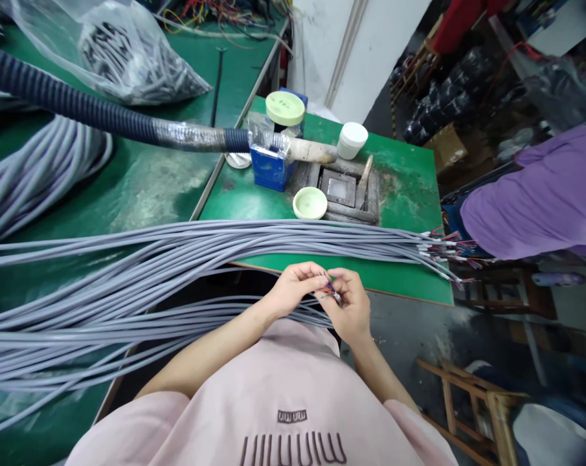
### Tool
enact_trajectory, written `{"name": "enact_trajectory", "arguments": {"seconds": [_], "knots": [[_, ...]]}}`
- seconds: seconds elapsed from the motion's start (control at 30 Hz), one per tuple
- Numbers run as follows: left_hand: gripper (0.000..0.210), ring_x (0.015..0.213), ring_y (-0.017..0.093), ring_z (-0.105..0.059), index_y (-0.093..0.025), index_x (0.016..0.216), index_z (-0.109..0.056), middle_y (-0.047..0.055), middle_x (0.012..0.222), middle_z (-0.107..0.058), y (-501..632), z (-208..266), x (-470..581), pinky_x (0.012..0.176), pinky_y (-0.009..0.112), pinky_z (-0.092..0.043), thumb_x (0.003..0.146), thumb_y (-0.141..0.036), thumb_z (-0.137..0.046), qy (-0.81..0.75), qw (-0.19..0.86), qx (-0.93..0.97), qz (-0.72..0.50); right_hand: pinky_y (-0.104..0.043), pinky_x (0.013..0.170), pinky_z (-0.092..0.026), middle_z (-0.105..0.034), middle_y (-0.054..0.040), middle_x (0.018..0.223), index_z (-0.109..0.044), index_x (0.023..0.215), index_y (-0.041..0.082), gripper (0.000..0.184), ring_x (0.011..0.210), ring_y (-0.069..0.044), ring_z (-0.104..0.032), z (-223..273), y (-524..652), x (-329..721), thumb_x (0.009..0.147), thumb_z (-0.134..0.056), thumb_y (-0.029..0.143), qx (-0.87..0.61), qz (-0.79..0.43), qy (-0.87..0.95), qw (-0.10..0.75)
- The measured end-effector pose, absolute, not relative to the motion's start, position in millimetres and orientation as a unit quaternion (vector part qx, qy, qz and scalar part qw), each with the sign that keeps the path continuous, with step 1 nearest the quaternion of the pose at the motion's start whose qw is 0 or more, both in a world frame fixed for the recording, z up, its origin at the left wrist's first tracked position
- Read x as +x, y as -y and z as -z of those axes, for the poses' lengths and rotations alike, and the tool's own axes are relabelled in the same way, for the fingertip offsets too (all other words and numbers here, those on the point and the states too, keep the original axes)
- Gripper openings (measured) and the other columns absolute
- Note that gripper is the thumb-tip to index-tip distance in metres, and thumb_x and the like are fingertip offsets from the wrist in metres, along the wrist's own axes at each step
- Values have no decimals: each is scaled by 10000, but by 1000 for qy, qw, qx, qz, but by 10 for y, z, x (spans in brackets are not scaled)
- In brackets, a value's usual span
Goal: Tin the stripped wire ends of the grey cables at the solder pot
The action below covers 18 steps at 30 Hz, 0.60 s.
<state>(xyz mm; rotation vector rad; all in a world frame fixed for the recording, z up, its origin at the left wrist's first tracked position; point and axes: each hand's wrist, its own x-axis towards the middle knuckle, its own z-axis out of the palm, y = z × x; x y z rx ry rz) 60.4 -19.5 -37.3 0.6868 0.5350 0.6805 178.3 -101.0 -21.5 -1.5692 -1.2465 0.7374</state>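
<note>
A person's left hand [296, 287] and right hand [355, 309], close together, pinch thin coloured wires [329, 288]; beyond them, long grey cables [293, 238] lie across a green worktop [412, 171].

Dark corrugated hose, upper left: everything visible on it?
The hose is dark and ribbed, apparently flexible plastic. It enters at the left edge and curves gently down rightward over the green bench. Shiny wrap covers one stretch. It appears to rest on the blue box, where clear film partly hides it; beyond, a pale, stained nozzle points right.
</note>
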Motion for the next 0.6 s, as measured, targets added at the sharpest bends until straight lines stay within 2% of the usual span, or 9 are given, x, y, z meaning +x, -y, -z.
{"name": "enact_trajectory", "arguments": {"seconds": [0.1, 0.27, 0.37, 0.47, 0.6], "knots": [[292, 564, 81, -544, -133, 691, -671, -4, 615, -637, 256, 366, 658, 606, 225, -437, 598, -348, -844, -275, 849, 302, -336, -254, 554, -454, -576, 23, 661, -643, 966, 246, 133, 564, -115, -522, 203, 958, 1762, 854, -606, 307, -648, -243, 521, 500], [285, 538, 73, -514, -143, 666, -656, -22, 562, -603, 293, 289, 714, 582, 217, -428, 617, -363, -830, -275, 838, 286, -376, -294, 561, -500, -702, -18, 780, -699, 977, 266, 165, 545, -132, -582, 171, 901, 1842, 888, -564, 296, -636, -177, 538, 524], [262, 585, 97, -566, -159, 684, -654, -9, 610, -641, 278, 251, 723, 634, 245, -470, 665, -377, -799, -280, 798, 326, -422, -323, 615, -526, -709, -28, 785, -700, 994, 261, 177, 625, -163, -631, 163, 838, 1902, 888, -563, 295, -637, -166, 559, 504], [266, 626, 118, -598, -172, 694, -654, 3, 668, -671, 255, 228, 709, 670, 271, -497, 668, -397, -794, -301, 756, 357, -459, -333, 688, -527, -697, -35, 805, -703, 895, 254, 139, 732, -180, -642, 161, 780, 1929, 885, -566, 274, -622, -162, 585, 494], [293, 588, 96, -553, -163, 684, -646, -4, 651, -646, 224, 225, 685, 609, 242, -472, 668, -420, -785, -320, 734, 376, -466, -311, 648, -499, -636, -27, 751, -662, 791, 232, 140, 684, -160, -597, 143, 714, 1930, 889, -566, 260, -615, -176, 587, 496]]}}
